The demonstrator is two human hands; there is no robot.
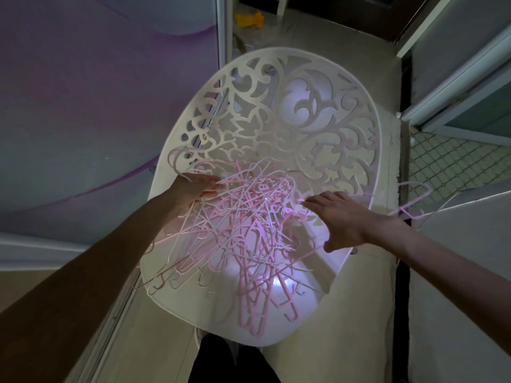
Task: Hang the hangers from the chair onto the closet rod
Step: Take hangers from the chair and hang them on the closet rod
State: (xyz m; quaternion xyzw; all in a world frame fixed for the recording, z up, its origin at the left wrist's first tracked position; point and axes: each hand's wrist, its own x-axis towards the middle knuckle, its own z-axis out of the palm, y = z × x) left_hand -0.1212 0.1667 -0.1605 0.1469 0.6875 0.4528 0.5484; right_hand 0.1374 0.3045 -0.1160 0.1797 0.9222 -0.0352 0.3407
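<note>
Thin plastic hangers (243, 233), pink and white, tangled in a loose heap on the seat of a white moulded chair (290, 322); chair back is an oval with cut-out scrollwork, seat smooth and glossy with a bright light patch; a few hooks poke past the seat's front edge; a few more pink hangers (412, 200) stick out past the chair's right edge. Floor (367, 313) is pale beige tile, dim light; purple-grey curved panel on the left wall; white-framed door (456, 78) to the right with a diamond-pattern mat below it; a yellow object (250, 20) lies on the floor far behind the chair. Left hand (197, 189) at the heap's upper left edge, fingers extended onto the hangers, one hook looping just above the wrist; whether it actually grips one cannot be told. Right hand (341, 217) is spread flat, palm down, fingers straight, over the heap's right side, fingertips at the strands, grasping nothing.
</note>
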